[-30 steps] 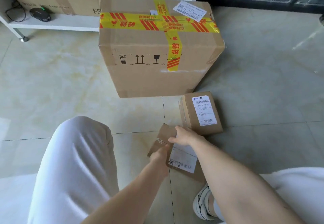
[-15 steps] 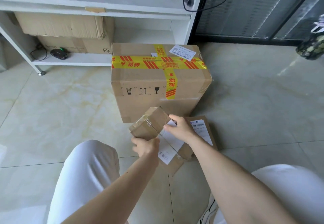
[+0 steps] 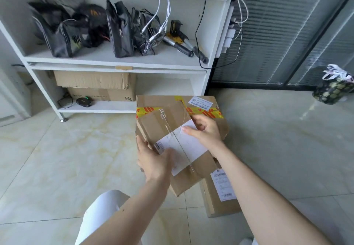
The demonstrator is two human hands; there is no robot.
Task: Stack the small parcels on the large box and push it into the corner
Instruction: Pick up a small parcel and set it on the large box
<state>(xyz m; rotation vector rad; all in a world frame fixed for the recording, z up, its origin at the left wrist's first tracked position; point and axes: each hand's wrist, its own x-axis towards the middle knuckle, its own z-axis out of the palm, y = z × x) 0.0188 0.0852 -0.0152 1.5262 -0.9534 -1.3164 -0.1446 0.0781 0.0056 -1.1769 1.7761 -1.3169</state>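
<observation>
A flat brown parcel (image 3: 166, 126) with a white label is held in the air in front of the large box (image 3: 153, 101), hiding most of it. The large box stands on the floor by the shelf, with yellow and red tape across its top. My left hand (image 3: 153, 160) grips the parcel's near left edge. My right hand (image 3: 205, 129) grips its far right side, fingers over the label. A second small parcel (image 3: 220, 197) with a white label lies on the floor below my right forearm.
A white shelf unit (image 3: 115, 64) stands right behind the large box, with black bags, cables and cardboard boxes on it. Dark glass doors (image 3: 277, 34) are at the right. A patterned bag (image 3: 333, 89) sits on the floor at far right. My white-trousered knee is below.
Both hands lifted the flat parcel off the floor and carried it up and forward, in front of the large box. My head tilted up, bringing the shelf into view.
</observation>
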